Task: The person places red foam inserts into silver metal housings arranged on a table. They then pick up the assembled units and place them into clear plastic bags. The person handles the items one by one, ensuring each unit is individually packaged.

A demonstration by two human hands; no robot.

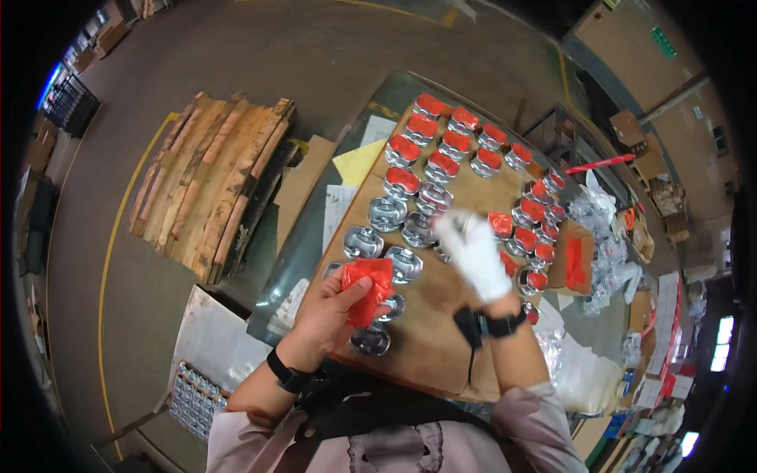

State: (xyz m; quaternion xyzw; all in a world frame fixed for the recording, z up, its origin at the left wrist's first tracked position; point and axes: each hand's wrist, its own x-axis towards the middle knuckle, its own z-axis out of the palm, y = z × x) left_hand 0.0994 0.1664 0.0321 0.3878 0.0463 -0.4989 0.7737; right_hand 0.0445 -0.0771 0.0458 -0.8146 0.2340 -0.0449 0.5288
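My bare left hand (335,303) grips a stack of thin red pads (369,288) over the near left part of a brown cardboard sheet (430,315). My right hand (473,240), in a white glove, hovers blurred just above the shiny metal parts (386,213) near the sheet's middle; I cannot tell if it holds anything. Several metal parts at the far end carry red caps (430,126). More red-capped parts (532,213) stand to the right of my gloved hand.
A wooden pallet (213,177) lies on the floor to the left. Papers (347,185) lie beside the cardboard. Clear plastic bags (603,260) and small boxes (666,315) crowd the right side. A tray of small metal pieces (193,394) sits low left.
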